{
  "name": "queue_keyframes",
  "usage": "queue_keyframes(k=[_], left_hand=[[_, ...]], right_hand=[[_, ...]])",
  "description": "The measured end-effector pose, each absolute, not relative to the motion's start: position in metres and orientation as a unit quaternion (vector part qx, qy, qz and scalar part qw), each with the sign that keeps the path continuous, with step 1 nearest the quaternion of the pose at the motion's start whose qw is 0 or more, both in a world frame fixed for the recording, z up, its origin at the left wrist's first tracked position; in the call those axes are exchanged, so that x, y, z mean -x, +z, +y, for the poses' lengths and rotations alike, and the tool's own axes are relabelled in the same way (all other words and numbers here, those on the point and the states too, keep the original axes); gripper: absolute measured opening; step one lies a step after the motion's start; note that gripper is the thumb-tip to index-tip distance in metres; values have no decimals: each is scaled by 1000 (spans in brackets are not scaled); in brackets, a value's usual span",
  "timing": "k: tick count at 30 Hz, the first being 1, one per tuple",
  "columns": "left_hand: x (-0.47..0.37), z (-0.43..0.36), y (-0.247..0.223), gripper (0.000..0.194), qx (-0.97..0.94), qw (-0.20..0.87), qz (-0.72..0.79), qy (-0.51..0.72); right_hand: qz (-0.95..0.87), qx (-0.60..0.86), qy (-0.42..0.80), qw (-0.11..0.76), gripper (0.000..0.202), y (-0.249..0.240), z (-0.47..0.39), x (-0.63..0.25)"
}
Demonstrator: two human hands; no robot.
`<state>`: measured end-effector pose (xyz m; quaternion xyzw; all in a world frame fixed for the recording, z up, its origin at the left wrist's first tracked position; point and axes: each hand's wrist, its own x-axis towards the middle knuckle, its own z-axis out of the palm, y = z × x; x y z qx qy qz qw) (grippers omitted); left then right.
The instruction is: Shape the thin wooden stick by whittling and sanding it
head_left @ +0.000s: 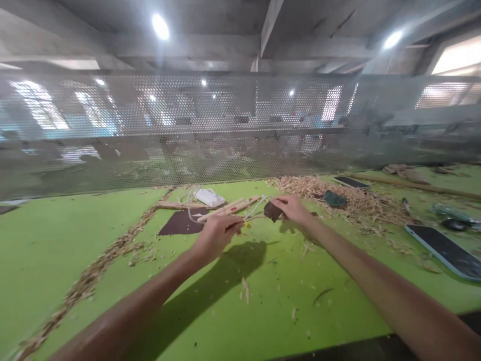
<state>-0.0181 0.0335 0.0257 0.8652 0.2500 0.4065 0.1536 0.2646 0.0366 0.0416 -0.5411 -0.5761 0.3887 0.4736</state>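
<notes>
My left hand [221,231] is closed in a pinch over the green table. A thin wooden stick [256,217] runs from its fingers toward my right hand, partly hidden. A small yellow piece [247,225] shows at the left fingertips; whether it belongs to the stick I cannot tell. My right hand [294,207] grips a dark brown piece of sandpaper [273,211] at the stick's far end. Behind the left hand lie pale wooden sticks [237,206] with reddish marks, a flat dark brown sheet [182,222] and a white cable [190,203].
A white charger-like block [209,197] sits behind the sheet. Wood shavings [361,199] heap at the back right, with a dark green scrap [334,198] on them. Phones [447,250] [351,182] lie to the right. A perforated metal screen [210,155] borders the table's back.
</notes>
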Motion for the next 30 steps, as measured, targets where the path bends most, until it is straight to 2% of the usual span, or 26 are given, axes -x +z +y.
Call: queue_keyframes(k=[2, 5, 8, 11, 14, 16, 20, 23, 26, 30], left_hand=[[14, 29, 28, 27, -820, 274, 310, 396], [9, 21, 32, 28, -770, 379, 350, 376], [7, 17, 36, 28, -746, 418, 361, 371], [5, 16, 38, 31, -740, 419, 376, 367], [5, 17, 35, 31, -744, 396, 400, 360], [6, 19, 33, 32, -767, 342, 409, 357], [16, 29, 32, 28, -869, 83, 349, 340], [24, 37, 33, 25, -890, -48, 316, 324], [27, 40, 32, 24, -889, -33, 303, 342], [24, 39, 28, 26, -882, 21, 271, 384]], right_hand=[[-572, 521, 401, 492, 16, 39, 34, -252], [-550, 443, 483, 518, 20, 38, 24, -232], [-513, 401, 548, 525, 18, 38, 15, -217], [-509, 394, 558, 524, 15, 37, 11, -210], [-549, 386, 532, 516, 18, 33, 11, -209], [-594, 400, 493, 495, 20, 31, 11, -210], [-692, 462, 359, 423, 24, 32, 9, -219], [-714, 495, 231, 437, 24, 37, 9, -227], [-696, 506, 181, 477, 30, 40, 13, -234], [-680, 500, 263, 468, 30, 34, 20, -236]])
